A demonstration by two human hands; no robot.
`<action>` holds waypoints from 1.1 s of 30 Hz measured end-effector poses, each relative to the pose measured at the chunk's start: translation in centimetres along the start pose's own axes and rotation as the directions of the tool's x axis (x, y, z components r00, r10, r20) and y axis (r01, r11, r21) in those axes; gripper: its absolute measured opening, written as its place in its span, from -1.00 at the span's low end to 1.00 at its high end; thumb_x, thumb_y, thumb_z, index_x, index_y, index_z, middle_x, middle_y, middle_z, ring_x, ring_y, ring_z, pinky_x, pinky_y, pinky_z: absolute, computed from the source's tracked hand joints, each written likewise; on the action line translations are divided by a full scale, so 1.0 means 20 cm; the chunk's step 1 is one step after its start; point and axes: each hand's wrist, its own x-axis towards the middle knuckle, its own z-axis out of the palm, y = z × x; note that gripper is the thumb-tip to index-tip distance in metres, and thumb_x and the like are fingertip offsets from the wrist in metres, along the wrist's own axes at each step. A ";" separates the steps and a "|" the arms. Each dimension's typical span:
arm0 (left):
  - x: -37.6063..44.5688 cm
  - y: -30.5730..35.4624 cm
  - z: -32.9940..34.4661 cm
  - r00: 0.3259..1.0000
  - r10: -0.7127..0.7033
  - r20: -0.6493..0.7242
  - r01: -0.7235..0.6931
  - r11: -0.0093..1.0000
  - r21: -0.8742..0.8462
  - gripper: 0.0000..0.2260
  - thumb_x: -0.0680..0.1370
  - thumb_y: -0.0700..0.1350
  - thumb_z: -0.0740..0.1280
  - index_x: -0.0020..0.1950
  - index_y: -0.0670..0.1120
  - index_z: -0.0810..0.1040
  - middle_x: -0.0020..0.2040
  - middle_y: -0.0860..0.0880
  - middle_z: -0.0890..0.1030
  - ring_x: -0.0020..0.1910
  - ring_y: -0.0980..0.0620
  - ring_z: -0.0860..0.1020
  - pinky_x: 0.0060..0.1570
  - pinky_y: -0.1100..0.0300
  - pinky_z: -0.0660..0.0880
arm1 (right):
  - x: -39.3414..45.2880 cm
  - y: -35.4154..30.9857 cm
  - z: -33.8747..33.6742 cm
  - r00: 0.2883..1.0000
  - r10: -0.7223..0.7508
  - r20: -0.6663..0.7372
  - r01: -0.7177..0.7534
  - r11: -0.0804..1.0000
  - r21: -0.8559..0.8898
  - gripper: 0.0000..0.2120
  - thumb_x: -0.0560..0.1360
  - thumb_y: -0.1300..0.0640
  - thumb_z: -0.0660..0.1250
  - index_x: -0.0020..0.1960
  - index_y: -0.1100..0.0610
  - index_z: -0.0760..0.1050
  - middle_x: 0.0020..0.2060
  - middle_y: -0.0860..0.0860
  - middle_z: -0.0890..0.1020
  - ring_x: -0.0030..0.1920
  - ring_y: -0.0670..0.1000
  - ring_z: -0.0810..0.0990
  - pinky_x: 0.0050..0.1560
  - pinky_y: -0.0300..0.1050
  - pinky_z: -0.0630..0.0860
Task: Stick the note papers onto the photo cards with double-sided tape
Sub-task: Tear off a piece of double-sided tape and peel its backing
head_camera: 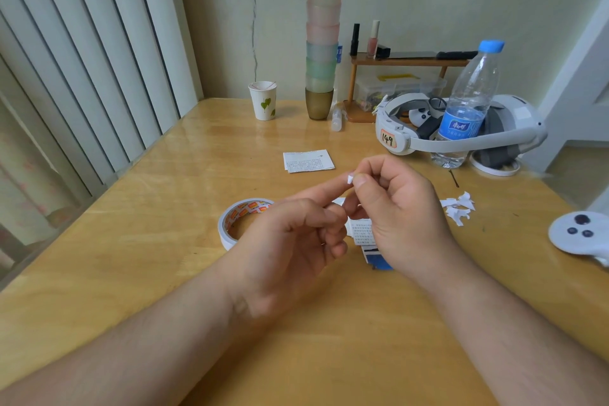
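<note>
Above the wooden tabletop [164, 241], just right of the white double-sided tape roll [242, 219], the left hand [296, 234] and right hand [398, 211] are pinching a tiny white tape scrap [350, 179], probably peeling its backing.

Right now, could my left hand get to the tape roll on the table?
Probably yes: the tape roll lies just beside the left hand with nothing between them, though its fingers are busy with a small white scrap.

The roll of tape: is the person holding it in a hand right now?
No. The roll of tape lies flat on the table, while both hands pinch a small white scrap above it.
</note>
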 end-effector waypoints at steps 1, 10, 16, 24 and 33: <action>0.00 0.00 0.00 1.000 -0.009 -0.003 0.009 1.000 -0.015 -0.55 0.37 -0.23 0.26 0.18 -0.05 0.76 -0.27 -0.01 0.35 -0.28 0.05 0.34 -0.14 0.16 0.36 | 0.00 -0.01 0.00 1.000 0.015 0.007 -0.015 0.999 0.028 -0.90 0.58 0.09 0.31 -0.10 -0.03 0.56 -0.32 0.00 0.64 -0.21 0.03 0.66 -0.07 0.03 0.67; 0.01 0.00 -0.02 1.000 0.017 -0.017 -0.017 1.000 0.021 -0.50 0.37 -0.23 0.25 0.27 -0.12 0.71 -0.28 -0.05 0.30 -0.28 0.04 0.34 -0.14 0.14 0.35 | 0.00 -0.03 0.00 0.997 0.066 0.043 -0.069 0.996 0.064 -0.80 0.67 0.26 0.27 -0.07 0.07 0.55 -0.33 -0.03 0.61 -0.20 0.01 0.63 -0.11 -0.11 0.60; -0.01 -0.03 -0.04 0.961 0.275 -0.004 -0.222 0.786 0.577 -0.42 0.48 -0.25 0.30 0.48 0.09 0.55 -0.22 -0.16 0.33 -0.21 0.08 0.38 -0.09 0.26 0.38 | 0.00 -0.06 0.00 0.992 0.118 0.036 -0.122 0.982 0.145 -0.82 0.53 0.11 0.31 -0.21 -0.03 0.62 -0.30 0.06 0.65 -0.17 0.10 0.71 -0.01 0.13 0.68; -0.02 -0.04 -0.07 0.871 0.465 0.160 -0.350 0.356 0.867 -0.36 0.52 -0.22 0.35 0.57 0.19 0.40 -0.26 0.17 0.42 -0.21 0.11 0.44 -0.07 0.34 0.38 | 0.01 -0.09 -0.04 0.961 0.231 0.154 -0.273 0.888 0.369 -0.83 0.44 0.16 0.35 -0.25 0.09 0.70 -0.26 0.17 0.68 -0.11 0.13 0.70 -0.06 0.01 0.65; -0.01 -0.04 -0.08 0.878 0.454 0.153 -0.360 0.417 0.835 -0.39 0.53 -0.22 0.34 0.53 0.21 0.43 -0.28 0.21 0.43 -0.23 0.13 0.43 -0.11 0.36 0.36 | 0.01 -0.10 -0.06 0.931 0.303 0.205 -0.363 0.834 0.416 -0.76 0.57 0.31 0.32 -0.17 0.14 0.71 -0.20 0.22 0.65 -0.05 0.15 0.70 0.02 0.07 0.66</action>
